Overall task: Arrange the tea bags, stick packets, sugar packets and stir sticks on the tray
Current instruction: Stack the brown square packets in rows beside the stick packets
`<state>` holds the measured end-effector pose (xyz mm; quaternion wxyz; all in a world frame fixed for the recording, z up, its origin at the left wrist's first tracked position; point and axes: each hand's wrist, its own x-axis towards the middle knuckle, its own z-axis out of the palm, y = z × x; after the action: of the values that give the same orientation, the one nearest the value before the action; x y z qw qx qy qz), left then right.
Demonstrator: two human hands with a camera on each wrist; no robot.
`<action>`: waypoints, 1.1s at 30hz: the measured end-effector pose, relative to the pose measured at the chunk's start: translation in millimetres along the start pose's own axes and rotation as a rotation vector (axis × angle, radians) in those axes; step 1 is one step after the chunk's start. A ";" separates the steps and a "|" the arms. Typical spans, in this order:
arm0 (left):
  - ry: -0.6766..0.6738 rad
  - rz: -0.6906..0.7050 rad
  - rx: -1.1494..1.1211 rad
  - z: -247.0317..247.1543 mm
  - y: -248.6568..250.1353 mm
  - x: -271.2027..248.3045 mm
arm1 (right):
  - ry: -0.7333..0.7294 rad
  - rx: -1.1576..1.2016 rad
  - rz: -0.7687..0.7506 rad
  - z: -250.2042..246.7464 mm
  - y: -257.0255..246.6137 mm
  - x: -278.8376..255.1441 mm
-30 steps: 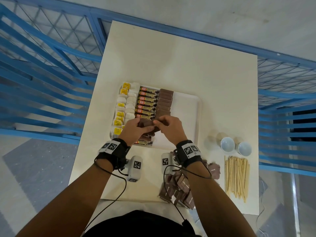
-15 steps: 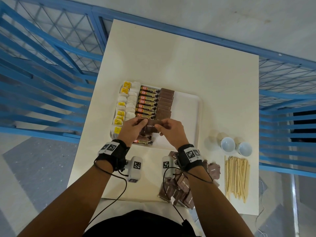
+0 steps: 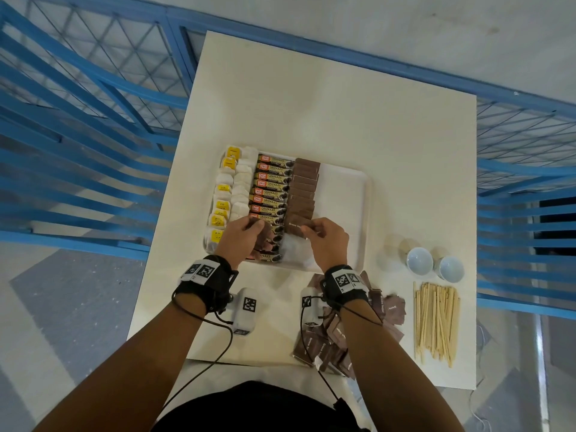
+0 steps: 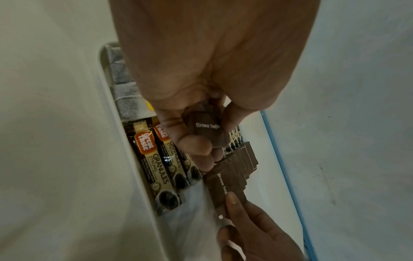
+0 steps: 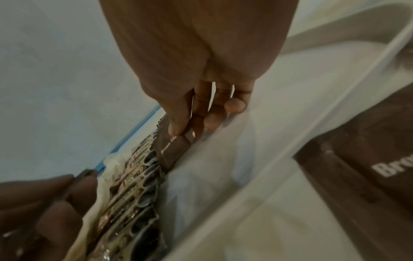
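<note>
Both hands (image 3: 282,241) with brown sugar packets (image 4: 206,127) over tray (image 3: 363,213)

The tray (image 3: 358,213) looks like smooth white plastic. Sugar packets (image 3: 304,188) are matt brown paper. Stick packets (image 4: 154,164) have glossy printed foil. Tea bags (image 3: 241,182) are soft white fibrous paper. Stir sticks (image 3: 436,322) are pale bare wood. The table (image 3: 311,104) is matt cream.
</note>
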<state>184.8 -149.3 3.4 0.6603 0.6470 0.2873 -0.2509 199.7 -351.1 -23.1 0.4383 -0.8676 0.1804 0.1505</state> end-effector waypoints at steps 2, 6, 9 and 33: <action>0.002 -0.004 -0.003 -0.1 0.1 -0.5 | 0.015 -0.006 0.002 2.6 -0.2 1.6; 0.005 -0.008 -0.014 0.2 0.7 -0.9 | 0.056 -0.002 0.000 4.2 0.4 4.0; 0.002 -0.004 -0.014 1.1 1.3 -0.3 | 0.083 0.002 -0.001 4.4 1.4 4.7; -0.226 0.007 -0.101 4.3 -1.4 -4.7 | -0.165 -0.007 -0.247 -0.6 -27.6 -7.7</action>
<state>180.7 -153.8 5.7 0.7208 0.5816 0.2213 -0.3052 205.2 -335.0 0.0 0.4639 -0.8694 0.0350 0.1667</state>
